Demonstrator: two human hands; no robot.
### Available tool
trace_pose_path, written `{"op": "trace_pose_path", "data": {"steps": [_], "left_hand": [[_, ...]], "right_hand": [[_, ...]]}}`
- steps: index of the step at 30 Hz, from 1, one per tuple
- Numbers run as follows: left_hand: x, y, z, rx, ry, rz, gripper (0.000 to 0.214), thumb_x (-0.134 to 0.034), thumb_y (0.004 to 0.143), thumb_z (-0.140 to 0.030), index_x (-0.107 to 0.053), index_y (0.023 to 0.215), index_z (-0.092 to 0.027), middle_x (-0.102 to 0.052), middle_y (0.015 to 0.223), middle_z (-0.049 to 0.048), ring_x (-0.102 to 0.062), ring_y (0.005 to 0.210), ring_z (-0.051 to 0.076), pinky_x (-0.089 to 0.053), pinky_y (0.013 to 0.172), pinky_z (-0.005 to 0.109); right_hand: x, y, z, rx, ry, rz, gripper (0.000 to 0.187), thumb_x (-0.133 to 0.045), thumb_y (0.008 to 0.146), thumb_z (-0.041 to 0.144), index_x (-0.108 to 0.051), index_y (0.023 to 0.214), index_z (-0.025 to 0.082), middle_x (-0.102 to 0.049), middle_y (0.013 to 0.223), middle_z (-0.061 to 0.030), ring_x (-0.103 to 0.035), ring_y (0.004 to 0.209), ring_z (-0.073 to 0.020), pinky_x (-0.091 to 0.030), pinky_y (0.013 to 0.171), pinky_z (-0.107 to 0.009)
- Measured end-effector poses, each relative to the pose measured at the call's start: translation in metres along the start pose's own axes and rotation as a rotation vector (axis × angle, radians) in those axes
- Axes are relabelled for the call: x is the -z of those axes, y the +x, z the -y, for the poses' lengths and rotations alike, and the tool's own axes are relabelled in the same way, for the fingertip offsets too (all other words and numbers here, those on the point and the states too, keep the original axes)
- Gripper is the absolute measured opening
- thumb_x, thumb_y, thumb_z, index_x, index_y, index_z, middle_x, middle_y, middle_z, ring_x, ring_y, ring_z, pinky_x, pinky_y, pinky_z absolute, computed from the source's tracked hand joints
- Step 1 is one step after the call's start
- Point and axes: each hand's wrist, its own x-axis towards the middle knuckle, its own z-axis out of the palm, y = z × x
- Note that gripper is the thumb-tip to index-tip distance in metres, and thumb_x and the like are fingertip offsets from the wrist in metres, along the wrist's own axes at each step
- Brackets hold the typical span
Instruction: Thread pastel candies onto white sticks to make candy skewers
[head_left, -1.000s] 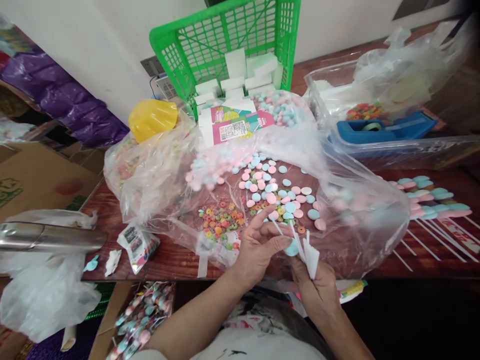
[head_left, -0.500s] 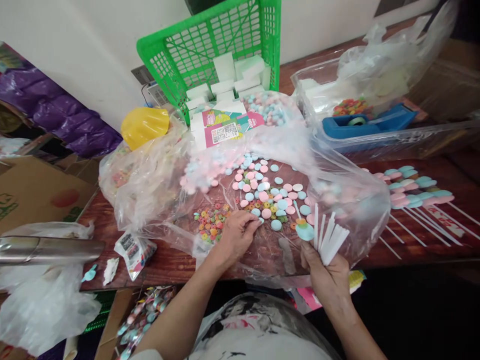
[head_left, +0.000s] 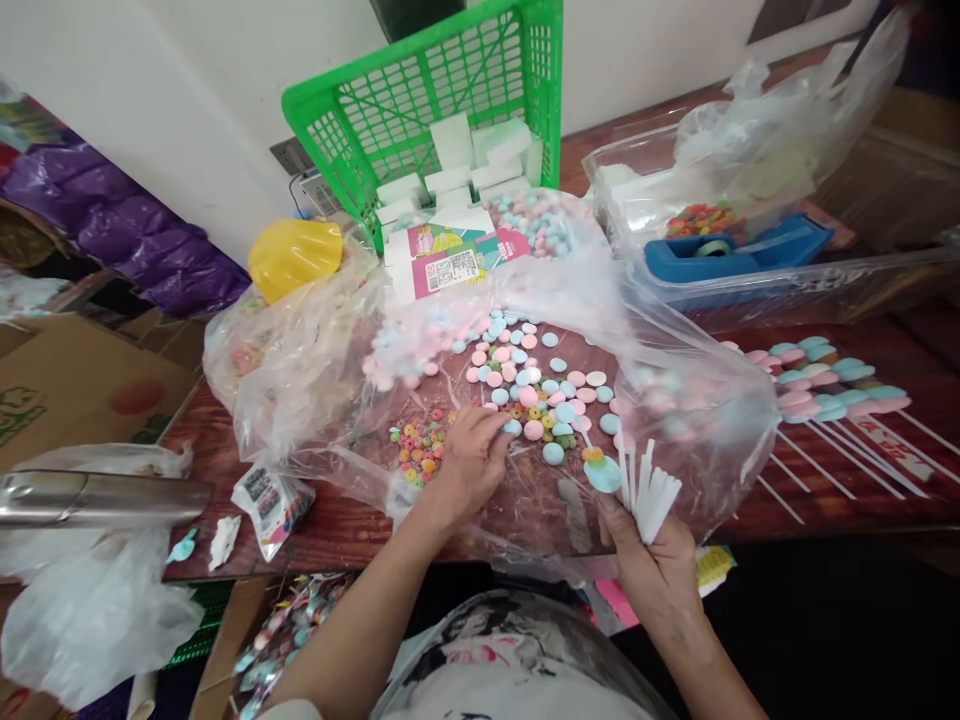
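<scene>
My left hand [head_left: 472,465] is over the loose sweets, its fingertips pinched at a pale blue round candy [head_left: 512,427]. Small ring-shaped candies [head_left: 416,445] in orange, red and green lie just left of it. My right hand [head_left: 656,560] is closed round a bundle of white sticks [head_left: 654,490]. Between its thumb and fingers it also holds a stick threaded with a blue candy disc [head_left: 602,475] and an orange ring candy [head_left: 592,455]. Pink and blue candy discs [head_left: 551,385] are scattered on clear plastic beyond both hands.
Finished-looking candy sticks [head_left: 832,385] lie at the right. Behind stand a green crate [head_left: 420,75] with white boxes and a clear bin [head_left: 757,285] holding a blue tape dispenser [head_left: 735,255]. On the left are a yellow scoop-like piece [head_left: 295,258], bagged candies and a metal cylinder [head_left: 97,498].
My left hand has shifted slightly away from me and left, its fingertips now at a blue candy. My right hand, with the sticks, has come a little lower and left.
</scene>
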Motion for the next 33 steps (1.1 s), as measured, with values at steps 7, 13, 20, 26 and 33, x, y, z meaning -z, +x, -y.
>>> {"op": "trace_pose_path", "data": {"steps": [7, 13, 20, 26, 33], "left_hand": [[-0.004, 0.005, 0.001, -0.093, 0.189, 0.324, 0.024, -0.046, 0.079, 0.0, -0.064, 0.079, -0.016, -0.062, 0.079, 0.0083, -0.056, 0.081, 0.021, -0.05, 0.076, 0.034], [0.0, 0.011, 0.006, -0.094, 0.163, 0.381, 0.02, -0.047, 0.084, -0.005, -0.064, 0.089, -0.016, -0.065, 0.085, 0.0077, -0.057, 0.084, 0.02, -0.049, 0.079, 0.034], [0.016, 0.035, 0.0, -0.177, 0.332, 0.684, 0.019, -0.048, 0.082, -0.006, -0.063, 0.093, -0.011, -0.065, 0.092, 0.012, -0.059, 0.087, 0.024, -0.05, 0.078, 0.035], [0.01, 0.039, -0.012, -0.157, 0.408, 0.735, 0.022, -0.05, 0.078, -0.009, -0.064, 0.095, -0.007, -0.065, 0.094, 0.0183, -0.06, 0.09, 0.029, -0.05, 0.079, 0.042], [0.024, 0.031, 0.003, 0.637, -0.599, 0.181, 0.025, -0.061, 0.07, -0.018, -0.072, 0.092, -0.014, -0.072, 0.075, 0.0053, -0.064, 0.061, 0.017, -0.054, 0.061, 0.031]], "right_hand": [[0.006, 0.005, 0.0, 0.072, -0.081, 0.077, 0.035, -0.056, 0.088, 0.04, -0.057, 0.059, 0.021, -0.046, 0.049, 0.0023, -0.049, 0.049, -0.0138, -0.044, 0.048, -0.024], [0.007, 0.004, -0.004, 0.108, -0.085, 0.112, 0.038, -0.053, 0.09, 0.036, -0.052, 0.055, 0.02, -0.045, 0.049, 0.0026, -0.047, 0.05, -0.0128, -0.043, 0.051, -0.024], [0.009, 0.004, -0.006, 0.102, -0.077, 0.135, 0.032, -0.054, 0.089, 0.029, -0.052, 0.059, 0.019, -0.049, 0.056, 0.003, -0.043, 0.05, -0.0104, -0.039, 0.049, -0.022], [0.005, 0.004, -0.004, 0.111, -0.066, 0.165, 0.03, -0.053, 0.091, 0.031, -0.053, 0.063, 0.019, -0.044, 0.056, 0.0035, -0.042, 0.051, -0.0109, -0.038, 0.05, -0.022], [0.004, 0.005, -0.008, 0.166, -0.196, 0.267, 0.024, -0.046, 0.093, 0.027, -0.061, 0.076, 0.018, -0.047, 0.056, 0.0042, -0.042, 0.049, -0.0106, -0.037, 0.048, -0.021]]}}
